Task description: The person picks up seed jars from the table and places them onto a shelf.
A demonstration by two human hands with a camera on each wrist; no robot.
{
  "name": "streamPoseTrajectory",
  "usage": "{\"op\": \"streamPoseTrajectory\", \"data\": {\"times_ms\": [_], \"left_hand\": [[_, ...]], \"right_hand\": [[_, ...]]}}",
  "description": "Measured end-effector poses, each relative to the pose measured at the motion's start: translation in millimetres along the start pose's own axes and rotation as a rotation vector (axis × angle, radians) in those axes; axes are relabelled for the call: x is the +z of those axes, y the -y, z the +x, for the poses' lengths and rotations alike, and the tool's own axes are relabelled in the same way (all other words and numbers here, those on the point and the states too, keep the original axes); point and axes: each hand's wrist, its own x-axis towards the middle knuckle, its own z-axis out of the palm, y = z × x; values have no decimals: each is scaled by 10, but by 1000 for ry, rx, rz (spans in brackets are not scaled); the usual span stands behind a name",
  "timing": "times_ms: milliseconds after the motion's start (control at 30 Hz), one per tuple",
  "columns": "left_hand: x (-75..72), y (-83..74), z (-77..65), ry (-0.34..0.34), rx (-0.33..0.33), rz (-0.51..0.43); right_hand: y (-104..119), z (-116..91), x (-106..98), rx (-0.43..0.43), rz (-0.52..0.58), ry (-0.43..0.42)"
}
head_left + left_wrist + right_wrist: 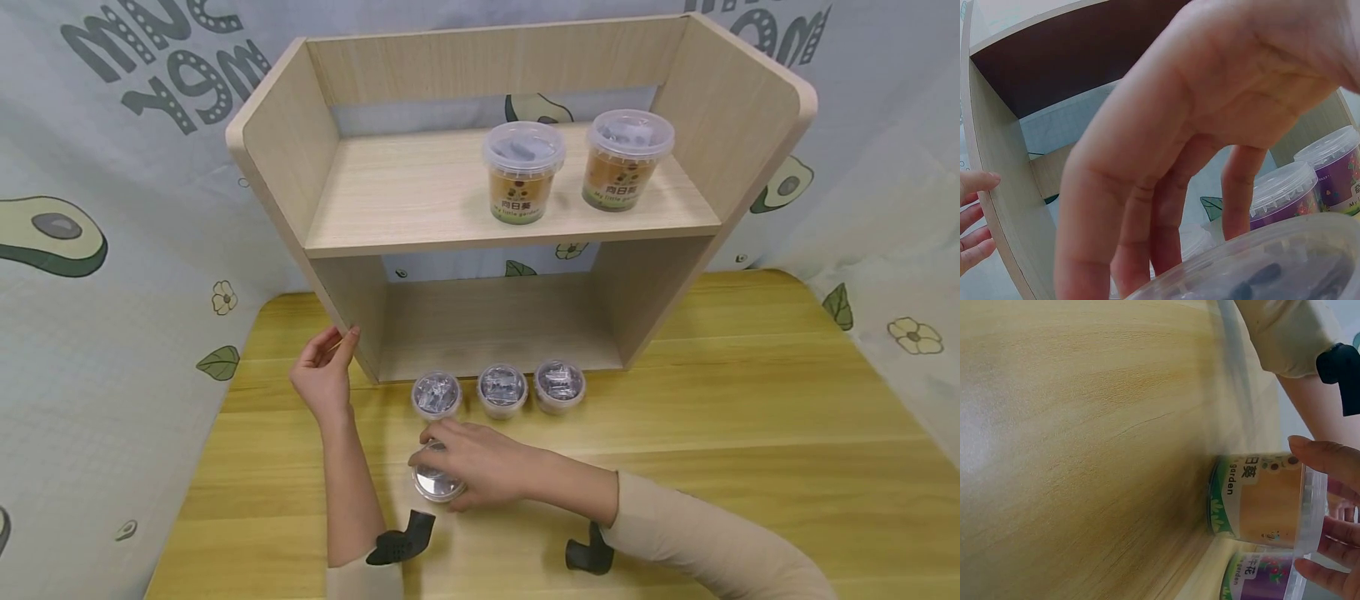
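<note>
The right hand (480, 458) is reaching across in front of the person and grasping an orange cup (1269, 500) from above, the fingers curling around the rim of its clear lid, with the thumb pressing on one side and the other fingers spreading along the other. The cup is standing upright at the near side of the row before the shelf (405, 179); whether its base is touching the surface (750, 417) or lying just above it, I cannot tell. Dark contents are showing through its lid.

The left hand (326, 367) is pinching the front edge of the shelf's left side panel, the thumb resting on the inner face and the other fingers curling on the outer side.

Three lidded cups are standing in a row on the surface, just in front of the shelf's lower board: a left cup (437, 394), a middle cup (502, 390) and a right cup (559, 383). Wrapped packets are showing through their lids, and the wrist views are showing purple labels on cups there. The orange cup is standing near the left one.

Two more orange cups are standing upright on the upper board, one toward the middle (522, 187) and one nearer the right panel (622, 171). A cloth (112, 333) with avocado prints is hanging behind and beside the shelf. Both arms are wearing pale sleeves (682, 517).
</note>
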Motion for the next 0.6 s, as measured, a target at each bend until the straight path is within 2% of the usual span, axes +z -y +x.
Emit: {"op": "streamPoseTrajectory", "data": {"times_ms": [200,600], "left_hand": [[2,-7,-3,3,-5,6],[2,6,-2,6,-6,-1]], "right_hand": [[-4,20,3,30,26,36],[-10,12,7,56,115,42]]}}
